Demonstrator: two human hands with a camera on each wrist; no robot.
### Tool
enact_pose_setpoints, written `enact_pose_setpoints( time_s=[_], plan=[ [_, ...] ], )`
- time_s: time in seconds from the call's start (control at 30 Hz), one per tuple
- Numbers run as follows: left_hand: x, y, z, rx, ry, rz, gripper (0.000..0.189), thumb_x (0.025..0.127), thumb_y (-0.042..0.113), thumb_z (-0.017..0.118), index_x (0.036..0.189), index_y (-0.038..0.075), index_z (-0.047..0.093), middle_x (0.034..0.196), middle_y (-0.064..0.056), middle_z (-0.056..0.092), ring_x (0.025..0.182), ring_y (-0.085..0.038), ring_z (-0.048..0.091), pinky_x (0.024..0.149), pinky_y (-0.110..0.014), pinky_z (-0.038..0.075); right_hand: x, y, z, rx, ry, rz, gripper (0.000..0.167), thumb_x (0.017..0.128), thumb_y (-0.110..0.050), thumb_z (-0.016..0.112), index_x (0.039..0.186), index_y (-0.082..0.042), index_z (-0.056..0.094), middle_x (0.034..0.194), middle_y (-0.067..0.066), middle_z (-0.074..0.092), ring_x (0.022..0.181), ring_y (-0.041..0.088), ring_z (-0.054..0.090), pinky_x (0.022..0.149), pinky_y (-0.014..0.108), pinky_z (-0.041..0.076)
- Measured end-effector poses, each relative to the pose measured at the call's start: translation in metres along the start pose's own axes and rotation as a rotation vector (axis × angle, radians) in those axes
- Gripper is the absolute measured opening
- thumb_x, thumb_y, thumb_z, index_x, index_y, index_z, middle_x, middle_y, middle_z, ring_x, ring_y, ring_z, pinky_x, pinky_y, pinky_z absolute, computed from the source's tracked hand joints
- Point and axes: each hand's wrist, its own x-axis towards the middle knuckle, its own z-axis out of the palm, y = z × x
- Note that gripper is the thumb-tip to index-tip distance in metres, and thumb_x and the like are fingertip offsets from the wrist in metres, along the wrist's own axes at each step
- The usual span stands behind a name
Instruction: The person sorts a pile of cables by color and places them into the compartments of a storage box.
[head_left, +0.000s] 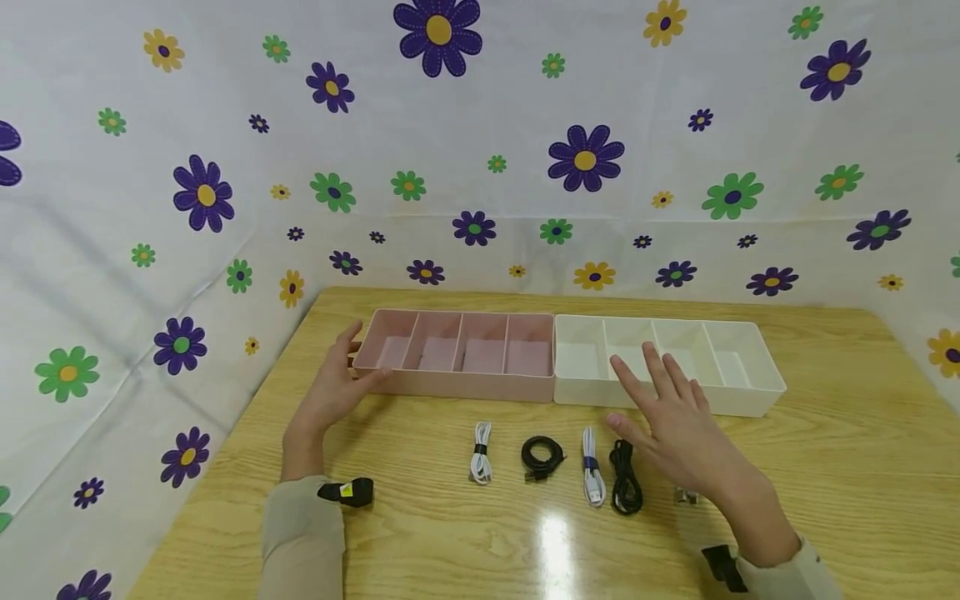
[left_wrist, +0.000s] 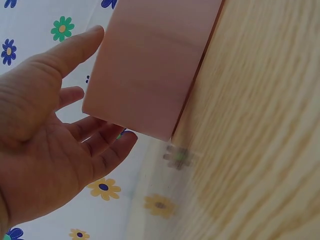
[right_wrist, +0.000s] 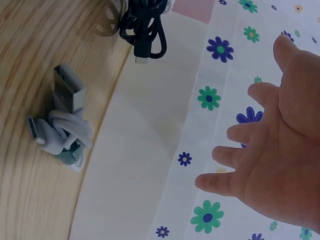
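Note:
A pink divided organizer box [head_left: 465, 385] stands end to end with a white one [head_left: 660, 396]. My left hand [head_left: 333, 387] is at the pink box's left end, thumb at the front rim. In the left wrist view its loosely bent fingers [left_wrist: 117, 157] lie at the end wall. Over the white box's front, my right hand [head_left: 678, 425] hovers with fingers spread and holds nothing. Bundled cables lie before the boxes: white with a black tie [head_left: 481, 452], coiled black [head_left: 542, 458], white with a blue tie [head_left: 592, 468], and black [head_left: 626, 479].
Partly hidden below my right hand is another small item with metal ends [head_left: 686, 496]. A white cable bundle with a USB plug [right_wrist: 67, 132] shows in the right wrist view. Flower-patterned cloth [head_left: 487, 183] borders the wooden table [head_left: 420, 533] at the back and sides.

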Motion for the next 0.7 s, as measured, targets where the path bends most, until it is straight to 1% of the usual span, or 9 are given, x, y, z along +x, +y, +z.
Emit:
enact_pose_setpoints(
  time_s=[0.1, 0.27, 0.43, 0.6, 0.7],
  plan=[
    [0.000, -0.001, 0.001, -0.008, 0.002, -0.022, 0.085, 0.096, 0.023, 0.066, 0.159, 0.007, 0.011, 0.149, -0.029, 0.031, 0.122, -0.041, 0.045, 0.098, -0.053, 0.045, -0.001, 0.000, 0.000, -0.004, 0.006, -0.003, 0.070, 0.103, -0.050, 0.045, 0.160, -0.021, 0.017, 0.164, 0.022, -0.003, 0.148, 0.050, 0.001, 0.110, 0.074, 0.010],
    [0.000, -0.001, 0.002, 0.005, 0.006, -0.065, 0.079, 0.097, 0.022, 0.065, 0.158, 0.006, 0.018, 0.149, -0.027, 0.033, 0.124, -0.043, 0.045, 0.101, -0.054, 0.043, -0.005, 0.003, -0.002, -0.002, 0.010, 0.006, 0.070, 0.103, -0.050, 0.045, 0.160, -0.020, 0.018, 0.164, 0.023, -0.002, 0.148, 0.050, 0.002, 0.109, 0.074, 0.011],
    [0.002, -0.003, 0.003, 0.016, 0.009, -0.058, 0.074, 0.096, 0.020, 0.065, 0.155, 0.002, 0.024, 0.148, -0.026, 0.036, 0.123, -0.042, 0.047, 0.102, -0.053, 0.042, -0.008, 0.010, -0.002, -0.006, 0.010, 0.020, 0.072, 0.102, -0.051, 0.047, 0.160, -0.022, 0.018, 0.164, 0.023, 0.000, 0.147, 0.051, 0.005, 0.108, 0.075, 0.013],
    [0.001, -0.004, 0.002, 0.009, 0.006, -0.059, 0.075, 0.097, 0.023, 0.065, 0.156, 0.002, 0.023, 0.148, -0.026, 0.035, 0.122, -0.042, 0.046, 0.101, -0.052, 0.042, -0.007, 0.015, -0.002, -0.015, 0.006, 0.022, 0.077, 0.100, -0.053, 0.050, 0.161, -0.021, 0.016, 0.164, 0.025, 0.001, 0.146, 0.053, 0.007, 0.109, 0.074, 0.015],
    [0.001, -0.004, 0.003, 0.008, -0.001, -0.077, 0.075, 0.097, 0.025, 0.064, 0.156, 0.003, 0.022, 0.149, -0.025, 0.033, 0.122, -0.041, 0.045, 0.100, -0.052, 0.042, -0.007, 0.017, -0.005, -0.017, 0.008, 0.031, 0.079, 0.099, -0.051, 0.053, 0.161, -0.020, 0.016, 0.163, 0.026, 0.002, 0.145, 0.054, 0.010, 0.108, 0.074, 0.017]
  ],
)
